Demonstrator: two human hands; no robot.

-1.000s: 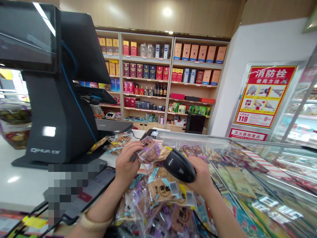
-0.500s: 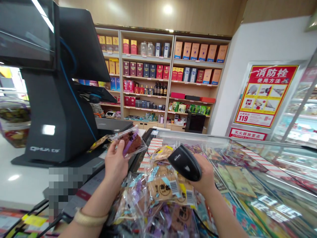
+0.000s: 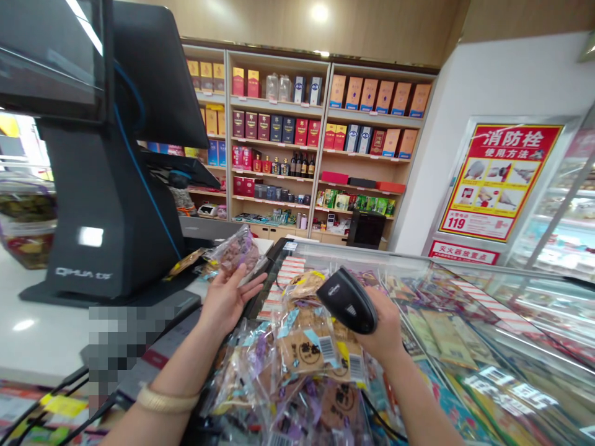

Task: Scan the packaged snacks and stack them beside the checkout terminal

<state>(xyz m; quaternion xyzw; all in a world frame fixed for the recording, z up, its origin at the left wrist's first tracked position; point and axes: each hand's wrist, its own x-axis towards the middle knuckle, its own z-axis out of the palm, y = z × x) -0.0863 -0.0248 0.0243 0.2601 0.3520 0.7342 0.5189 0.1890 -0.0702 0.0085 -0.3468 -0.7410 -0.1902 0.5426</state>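
Observation:
My left hand (image 3: 227, 297) has its fingers spread, palm up, at the edge of the counter. Just beyond its fingertips is a clear plastic packet of brown food (image 3: 238, 251), tilted and blurred; whether a finger still touches it is hard to see. My right hand (image 3: 383, 322) is wrapped round a black handheld barcode scanner (image 3: 348, 301), its head pointing left. Below the scanner lies a heap of similar clear packets (image 3: 304, 353) with purple, blue and yellow ribbon marks and barcode labels. Another packet (image 3: 188, 263) lies beside the left hand's packet.
A black cash register (image 3: 102, 204) with screens stands at the left, near plastic tubs (image 3: 28, 223). To the right is a glass-topped case (image 3: 446, 334) with flat packages inside. Shelves of boxes and bottles (image 3: 274, 133) line the back. The scanner's cable (image 3: 381, 418) hangs below.
My left hand has gone from gripping the packet to spread fingers, and the packet has shifted slightly up, away from the palm. The right hand with the scanner has hardly moved.

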